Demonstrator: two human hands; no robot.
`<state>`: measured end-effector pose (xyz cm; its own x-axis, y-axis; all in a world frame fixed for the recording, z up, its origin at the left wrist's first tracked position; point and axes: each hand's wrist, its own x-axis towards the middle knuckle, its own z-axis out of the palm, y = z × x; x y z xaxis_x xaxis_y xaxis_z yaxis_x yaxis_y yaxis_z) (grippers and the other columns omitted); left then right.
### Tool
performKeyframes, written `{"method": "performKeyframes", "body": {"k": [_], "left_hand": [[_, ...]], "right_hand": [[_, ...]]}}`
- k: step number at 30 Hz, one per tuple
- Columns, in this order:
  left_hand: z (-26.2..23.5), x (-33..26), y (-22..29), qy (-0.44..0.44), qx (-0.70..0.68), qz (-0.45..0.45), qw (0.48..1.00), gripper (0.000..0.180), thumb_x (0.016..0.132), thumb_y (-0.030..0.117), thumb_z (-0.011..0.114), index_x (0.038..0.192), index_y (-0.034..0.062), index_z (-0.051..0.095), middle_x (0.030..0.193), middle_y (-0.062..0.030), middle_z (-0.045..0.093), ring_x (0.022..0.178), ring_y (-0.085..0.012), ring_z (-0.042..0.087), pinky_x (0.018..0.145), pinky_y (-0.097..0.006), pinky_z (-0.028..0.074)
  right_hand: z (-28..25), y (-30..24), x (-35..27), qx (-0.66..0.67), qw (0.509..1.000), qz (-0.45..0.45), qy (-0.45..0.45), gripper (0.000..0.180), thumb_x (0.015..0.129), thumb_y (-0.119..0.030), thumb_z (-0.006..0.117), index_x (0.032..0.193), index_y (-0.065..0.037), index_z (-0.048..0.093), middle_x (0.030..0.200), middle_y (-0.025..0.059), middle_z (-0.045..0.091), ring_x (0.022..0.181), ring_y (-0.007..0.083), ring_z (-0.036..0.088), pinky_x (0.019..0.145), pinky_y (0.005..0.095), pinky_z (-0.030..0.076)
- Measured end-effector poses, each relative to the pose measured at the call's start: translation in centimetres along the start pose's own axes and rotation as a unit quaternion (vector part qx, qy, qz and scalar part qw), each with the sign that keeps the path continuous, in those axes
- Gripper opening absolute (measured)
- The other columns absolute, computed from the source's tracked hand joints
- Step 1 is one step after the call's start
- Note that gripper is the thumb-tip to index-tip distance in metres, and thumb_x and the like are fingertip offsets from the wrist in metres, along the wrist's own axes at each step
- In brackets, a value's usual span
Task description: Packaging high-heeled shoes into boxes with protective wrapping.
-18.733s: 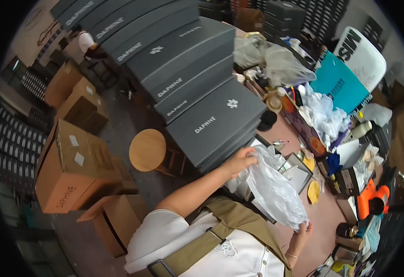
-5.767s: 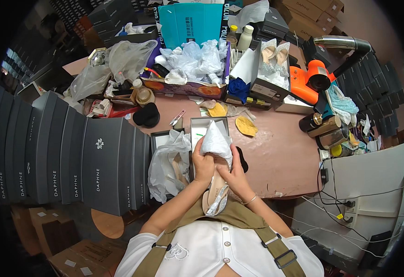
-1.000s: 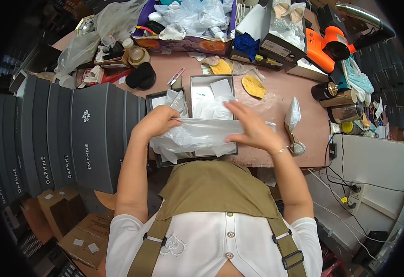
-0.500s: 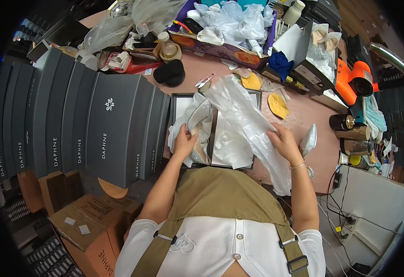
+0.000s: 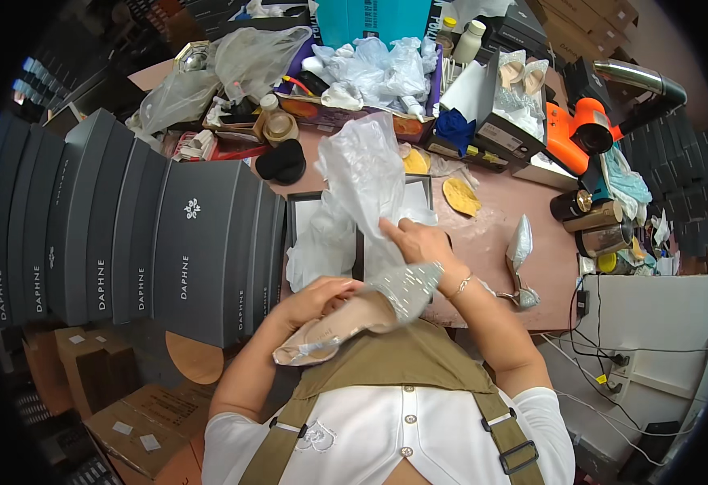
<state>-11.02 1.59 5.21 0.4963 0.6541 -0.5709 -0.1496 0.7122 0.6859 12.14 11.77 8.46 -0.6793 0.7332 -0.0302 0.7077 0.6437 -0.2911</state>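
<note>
A pointed silver glitter shoe [image 5: 406, 293] is gripped by my left hand [image 5: 317, 301], lifted close to my apron with its beige insole facing up. My right hand [image 5: 426, 246] pinches a crumpled sheet of white tissue paper [image 5: 362, 174], which hangs across an open dark shoebox [image 5: 291, 212]. More white tissue [image 5: 321, 246] lies in the left part of that box. A second silver shoe [image 5: 520, 244] rests on its side on the pink table, right of my right hand.
Dark shoeboxes [image 5: 208, 250] stand in a row at left. Behind the work lie a black pad [image 5: 281, 162], yellow sponges [image 5: 460, 196] and a purple box [image 5: 338, 115] of crumpled plastic. An orange heat gun [image 5: 592, 133] and metal cans [image 5: 604, 238] sit at right.
My left hand has lifted the shoe out of the box toward my body. My right hand has moved left with the tissue, which is now over the box. The view has shifted slightly.
</note>
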Motion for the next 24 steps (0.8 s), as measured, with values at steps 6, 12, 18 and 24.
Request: {"method": "performKeyframes", "body": {"k": [6,12,18,24], "left_hand": [[3.6,3.9,-3.0,-0.017,-0.221,-0.039,0.974,0.056,0.094,0.039,0.053,0.132,0.0016,0.036,0.124,-0.0109,0.047,0.102,-0.0219,0.058,0.091,-0.040,0.049],[4.2,4.8,-3.9,0.018,-0.208,0.050,0.977,0.056,0.090,0.027,0.062,0.135,0.0062,0.034,0.127,-0.0107,0.046,0.119,-0.0250,0.047,0.101,-0.045,0.040],[4.4,5.3,-3.2,-0.028,-0.307,0.125,0.943,0.061,0.086,0.019,0.068,0.134,0.0021,0.036,0.132,-0.0120,0.044,0.122,-0.0240,0.045,0.103,-0.044,0.037],[5.4,4.6,-1.7,0.013,-0.191,0.160,0.968,0.043,0.083,0.011,0.069,0.120,-0.0032,0.052,0.113,-0.0130,0.061,0.105,-0.0209,0.058,0.095,-0.036,0.045]], "right_hand": [[0.0,-1.9,-2.2,-0.001,0.996,-0.090,0.008,0.043,0.078,-0.009,0.055,0.121,-0.011,0.052,0.074,0.0097,0.056,0.065,0.0281,0.062,0.052,0.0360,0.050],[-0.7,-1.1,-3.8,0.318,0.948,-0.005,0.006,0.034,0.081,-0.004,0.056,0.115,-0.005,0.059,0.091,0.0188,0.064,0.082,0.0333,0.065,0.072,0.0374,0.051],[-3.0,-0.7,-5.0,0.453,0.881,0.050,-0.124,0.028,0.086,-0.008,0.057,0.113,-0.001,0.059,0.092,0.0214,0.064,0.080,0.0337,0.063,0.074,0.0348,0.049],[-4.7,0.8,-7.3,0.387,0.904,0.154,-0.101,0.023,0.088,-0.011,0.059,0.108,0.000,0.061,0.085,0.0190,0.065,0.075,0.0275,0.064,0.069,0.0314,0.049]]}}
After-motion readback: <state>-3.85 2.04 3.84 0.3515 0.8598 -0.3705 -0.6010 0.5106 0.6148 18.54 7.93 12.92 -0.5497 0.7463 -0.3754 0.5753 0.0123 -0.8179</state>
